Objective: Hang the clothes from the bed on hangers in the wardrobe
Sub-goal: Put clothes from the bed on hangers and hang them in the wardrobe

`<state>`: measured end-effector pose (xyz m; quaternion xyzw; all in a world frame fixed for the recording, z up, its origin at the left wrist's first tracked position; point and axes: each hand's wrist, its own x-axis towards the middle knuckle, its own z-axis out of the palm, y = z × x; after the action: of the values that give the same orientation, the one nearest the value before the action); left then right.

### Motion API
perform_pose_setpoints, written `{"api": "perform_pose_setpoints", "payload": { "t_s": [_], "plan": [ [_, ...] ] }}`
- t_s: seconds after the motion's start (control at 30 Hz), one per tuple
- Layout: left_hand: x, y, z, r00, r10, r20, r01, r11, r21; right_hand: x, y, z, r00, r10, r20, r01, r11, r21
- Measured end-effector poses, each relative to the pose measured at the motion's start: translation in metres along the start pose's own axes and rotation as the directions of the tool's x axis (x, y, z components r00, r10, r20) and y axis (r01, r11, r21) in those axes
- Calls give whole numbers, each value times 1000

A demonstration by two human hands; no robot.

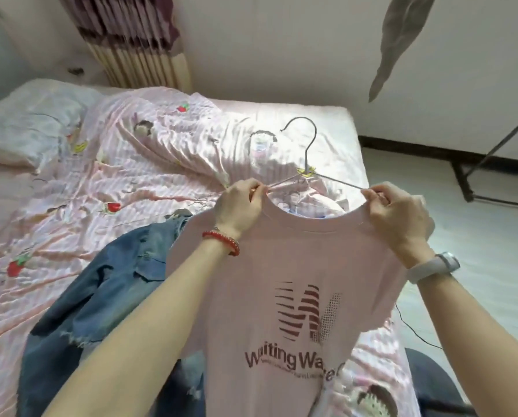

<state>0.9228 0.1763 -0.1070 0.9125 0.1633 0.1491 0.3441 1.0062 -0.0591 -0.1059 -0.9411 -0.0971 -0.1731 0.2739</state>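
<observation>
Pink, limp cotton T-shirt (288,266): we pinch each shoulder, left hand (239,206) and right hand (399,212), against the thin wire hanger (307,164).

Hanger (307,164) shoulders hidden inside the pink T-shirt (282,266) past both hands, shirt hem cut off at the bottom edge below the wrists, print's last letters lost in a fold, denim garment (101,296) left of the left forearm partly covered, type unclear.

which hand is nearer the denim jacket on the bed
Left. The left hand pinches the pink t-shirt's shoulder just above the denim jacket; the right hand holds the far shoulder, across the shirt.
</observation>
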Motion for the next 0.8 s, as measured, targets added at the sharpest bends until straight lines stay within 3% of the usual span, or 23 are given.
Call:
{"api": "perform_pose_setpoints", "payload": {
  "t_s": [0.1, 0.2, 0.37, 0.5, 0.67, 0.8],
  "plan": [
    [42, -9, 44, 1000, -16, -21, 18, 991, 135, 40, 27, 45, 997, 29, 69, -33, 998, 58],
    [45, -48, 96, 980, -112, 165, 48, 937, 345, 49, 61, 111, 958, 151, 243, -151, 988, -19],
    [4, -127, 174, 819, -344, 460, 93, 870, 485, 45, 116, 206, 877, 311, 366, -243, 944, -222],
    [-19, -170, 206, 745, -415, 522, 62, 823, 564, 44, 147, 248, 828, 380, 412, -280, 917, -285],
    [-13, -188, 211, 726, -416, 548, 40, 821, 570, 28, 149, 263, 783, 266, 562, -157, 959, -235],
    [-2, -176, 192, 804, -329, 495, 19, 847, 532, 7, 110, 262, 734, 201, 649, -62, 971, -230]
  ]
}}
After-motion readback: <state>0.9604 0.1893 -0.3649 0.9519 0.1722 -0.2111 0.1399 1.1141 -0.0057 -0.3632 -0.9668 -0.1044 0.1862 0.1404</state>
